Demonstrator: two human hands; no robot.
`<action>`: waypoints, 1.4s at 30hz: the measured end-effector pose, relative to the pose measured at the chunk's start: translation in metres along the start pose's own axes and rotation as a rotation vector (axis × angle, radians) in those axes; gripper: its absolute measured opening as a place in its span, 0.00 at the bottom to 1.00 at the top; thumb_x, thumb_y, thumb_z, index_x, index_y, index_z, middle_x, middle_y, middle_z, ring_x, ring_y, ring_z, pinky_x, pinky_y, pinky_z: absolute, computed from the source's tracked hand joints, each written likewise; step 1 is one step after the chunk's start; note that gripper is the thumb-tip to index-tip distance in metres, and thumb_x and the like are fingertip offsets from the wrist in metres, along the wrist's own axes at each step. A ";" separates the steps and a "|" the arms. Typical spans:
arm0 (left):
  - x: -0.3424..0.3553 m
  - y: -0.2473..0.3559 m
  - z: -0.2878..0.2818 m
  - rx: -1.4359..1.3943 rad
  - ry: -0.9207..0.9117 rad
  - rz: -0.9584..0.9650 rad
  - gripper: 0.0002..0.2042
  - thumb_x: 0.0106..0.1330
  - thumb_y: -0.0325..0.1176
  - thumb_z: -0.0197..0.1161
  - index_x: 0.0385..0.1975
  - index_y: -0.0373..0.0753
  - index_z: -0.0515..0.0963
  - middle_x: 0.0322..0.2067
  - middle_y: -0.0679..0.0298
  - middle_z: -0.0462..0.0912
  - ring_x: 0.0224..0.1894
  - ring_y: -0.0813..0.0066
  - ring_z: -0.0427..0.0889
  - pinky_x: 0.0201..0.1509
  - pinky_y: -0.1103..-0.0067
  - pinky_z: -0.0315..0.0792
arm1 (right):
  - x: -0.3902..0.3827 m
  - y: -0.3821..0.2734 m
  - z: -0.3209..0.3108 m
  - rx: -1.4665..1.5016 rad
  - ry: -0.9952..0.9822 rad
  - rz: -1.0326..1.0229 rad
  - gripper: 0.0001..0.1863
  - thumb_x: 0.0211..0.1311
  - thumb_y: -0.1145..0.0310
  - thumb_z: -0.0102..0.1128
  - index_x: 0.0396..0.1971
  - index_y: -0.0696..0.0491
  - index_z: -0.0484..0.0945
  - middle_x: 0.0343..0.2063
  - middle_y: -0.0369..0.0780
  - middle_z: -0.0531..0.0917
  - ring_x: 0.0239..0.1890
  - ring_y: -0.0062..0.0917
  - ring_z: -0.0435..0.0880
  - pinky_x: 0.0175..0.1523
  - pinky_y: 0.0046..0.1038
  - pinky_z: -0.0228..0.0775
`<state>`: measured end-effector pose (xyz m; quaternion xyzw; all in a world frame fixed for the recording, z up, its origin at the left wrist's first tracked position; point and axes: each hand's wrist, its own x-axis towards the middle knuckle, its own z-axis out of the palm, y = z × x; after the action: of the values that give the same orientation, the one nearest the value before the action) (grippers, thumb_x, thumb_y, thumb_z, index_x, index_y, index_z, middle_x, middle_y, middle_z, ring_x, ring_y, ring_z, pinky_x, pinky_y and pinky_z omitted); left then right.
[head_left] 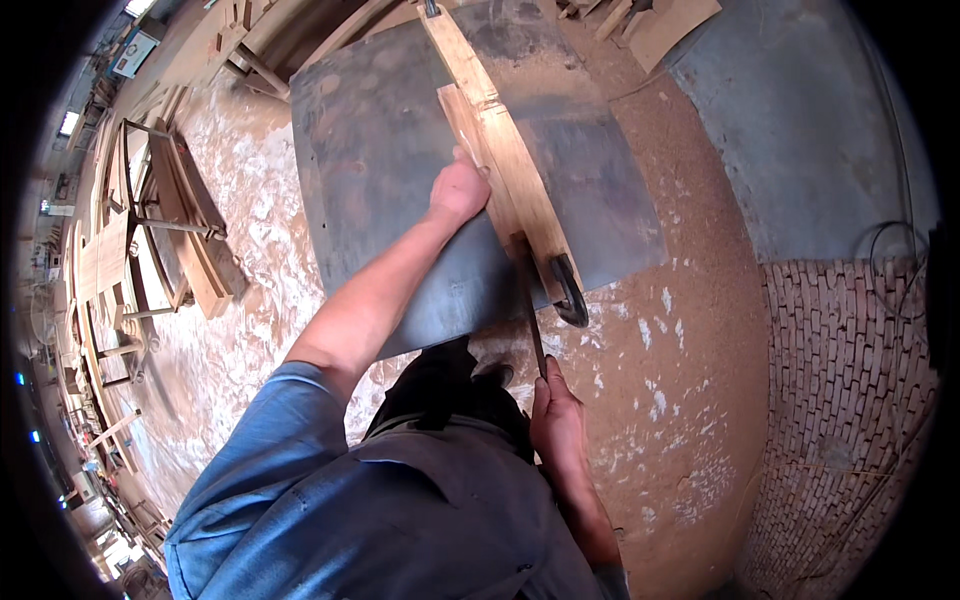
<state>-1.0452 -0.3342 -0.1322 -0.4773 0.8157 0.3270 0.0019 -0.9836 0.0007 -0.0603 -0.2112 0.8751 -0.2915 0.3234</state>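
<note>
A long pale wooden plank (pixel 505 130) lies lengthwise over a dark metal-topped table (pixel 370 150). A dark C-clamp (pixel 570 290) grips its near end, and part of another clamp (pixel 431 8) shows at the far end. Along the plank's left side lies a shorter, narrow board (pixel 505 218). My left hand (pixel 461 190) is closed on this board's left edge, its fingertips partly hidden. Lower down, my right hand (pixel 558 415) holds one end of a long, narrow dark tool (pixel 531 305), seen nearly edge-on. The tool's far end meets the board's near end beside the clamp.
Stacked boards (pixel 180 220) rest on metal stands at the left. More timber lies beyond the table. To the right are a grey sheet surface (pixel 800 130) and a stack of bricks (pixel 840 370). White patches mark the brown floor (pixel 680 400).
</note>
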 end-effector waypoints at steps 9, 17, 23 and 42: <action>0.082 -0.010 -0.030 0.049 0.028 -0.011 0.24 0.69 0.41 0.49 0.54 0.26 0.64 0.47 0.37 0.78 0.53 0.42 0.77 0.59 0.60 0.70 | 0.063 -0.052 0.008 0.009 0.016 -0.068 0.21 0.70 0.63 0.48 0.59 0.55 0.70 0.30 0.58 0.81 0.35 0.54 0.81 0.39 0.46 0.72; 0.166 -0.021 -0.063 0.019 0.027 -0.071 0.21 0.68 0.42 0.51 0.51 0.29 0.67 0.40 0.45 0.83 0.46 0.52 0.83 0.53 0.64 0.73 | 0.125 -0.102 0.026 -0.036 0.052 -0.150 0.21 0.72 0.61 0.45 0.59 0.57 0.68 0.31 0.55 0.82 0.34 0.52 0.82 0.39 0.47 0.73; 0.206 -0.021 -0.094 -0.004 0.010 -0.129 0.20 0.68 0.39 0.50 0.52 0.29 0.68 0.35 0.49 0.84 0.37 0.58 0.86 0.47 0.67 0.75 | 0.173 -0.135 0.039 -0.030 0.042 -0.182 0.21 0.73 0.61 0.43 0.59 0.56 0.68 0.31 0.56 0.82 0.36 0.53 0.81 0.41 0.48 0.73; 0.085 -0.080 -0.175 -0.610 -0.129 0.102 0.12 0.49 0.18 0.53 0.32 0.40 0.75 0.26 0.67 0.75 0.31 0.70 0.76 0.37 0.76 0.73 | 0.034 -0.017 -0.002 0.695 0.126 0.124 0.22 0.74 0.64 0.48 0.64 0.53 0.68 0.17 0.27 0.70 0.16 0.07 0.64 0.18 0.14 0.56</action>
<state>-0.9751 -0.5199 -0.0636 -0.3926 0.7011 0.5858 -0.1062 -1.0064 -0.0299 -0.0631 -0.0168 0.7531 -0.5640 0.3383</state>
